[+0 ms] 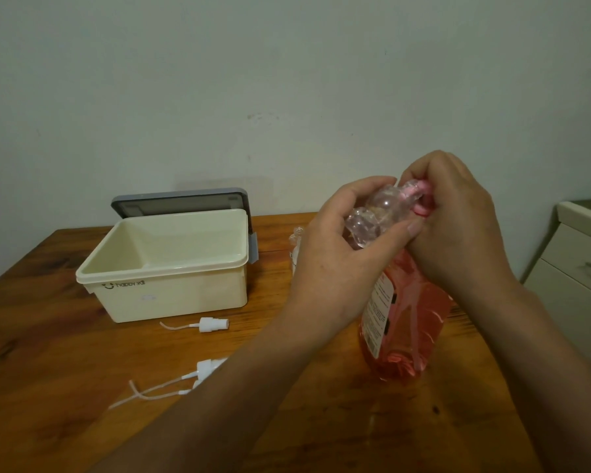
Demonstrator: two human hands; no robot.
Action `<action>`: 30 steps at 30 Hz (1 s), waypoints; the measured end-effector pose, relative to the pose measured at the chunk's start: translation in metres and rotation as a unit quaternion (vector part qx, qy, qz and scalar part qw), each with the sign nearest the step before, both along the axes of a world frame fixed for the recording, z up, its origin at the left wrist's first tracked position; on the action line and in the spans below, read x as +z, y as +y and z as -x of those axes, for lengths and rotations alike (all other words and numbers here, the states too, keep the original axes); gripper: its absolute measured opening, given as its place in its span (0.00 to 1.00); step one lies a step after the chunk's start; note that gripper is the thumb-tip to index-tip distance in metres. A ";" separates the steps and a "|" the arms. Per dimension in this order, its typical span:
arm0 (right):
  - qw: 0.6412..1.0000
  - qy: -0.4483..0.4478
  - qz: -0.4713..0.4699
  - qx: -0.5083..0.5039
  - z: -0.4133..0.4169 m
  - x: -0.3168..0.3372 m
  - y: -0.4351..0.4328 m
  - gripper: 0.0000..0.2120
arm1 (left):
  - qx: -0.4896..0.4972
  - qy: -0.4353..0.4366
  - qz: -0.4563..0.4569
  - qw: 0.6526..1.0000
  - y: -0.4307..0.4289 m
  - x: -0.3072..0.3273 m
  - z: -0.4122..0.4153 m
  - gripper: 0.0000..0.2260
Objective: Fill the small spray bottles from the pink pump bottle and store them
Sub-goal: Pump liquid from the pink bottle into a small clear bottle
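Hands are clasping the pink pump bottle (406, 322) standing right of centre on the table (82, 370), left hand (338, 254) wrapping its clear neck, right hand (458, 227) curling round the pump head (420, 192), while small spray bottles (297, 237), apparently uncapped, are sitting half-hidden beyond the left hand, right of the cream box (171, 288).

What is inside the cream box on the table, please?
Inside the cream box only bare walls and floor show; no spray bottle is visible. Its near wall hides the front strip of the floor, so something low there could go unseen.
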State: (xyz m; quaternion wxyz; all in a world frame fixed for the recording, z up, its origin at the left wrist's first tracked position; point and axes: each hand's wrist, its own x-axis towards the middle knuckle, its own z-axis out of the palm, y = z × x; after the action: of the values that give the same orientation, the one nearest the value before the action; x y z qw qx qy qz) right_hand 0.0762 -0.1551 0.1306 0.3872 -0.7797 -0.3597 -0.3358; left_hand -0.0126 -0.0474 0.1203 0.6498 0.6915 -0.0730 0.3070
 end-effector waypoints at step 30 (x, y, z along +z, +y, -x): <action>1.000 0.006 -0.012 0.019 0.001 -0.001 0.000 0.14 | -0.006 -0.016 0.007 1.000 -0.001 -0.003 -0.003 0.19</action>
State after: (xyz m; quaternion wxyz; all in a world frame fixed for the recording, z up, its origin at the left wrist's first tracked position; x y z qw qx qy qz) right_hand 0.0750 -0.1553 0.1297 0.4051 -0.7701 -0.3678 -0.3278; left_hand -0.0096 -0.0486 0.1175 0.6548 0.6816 -0.0858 0.3150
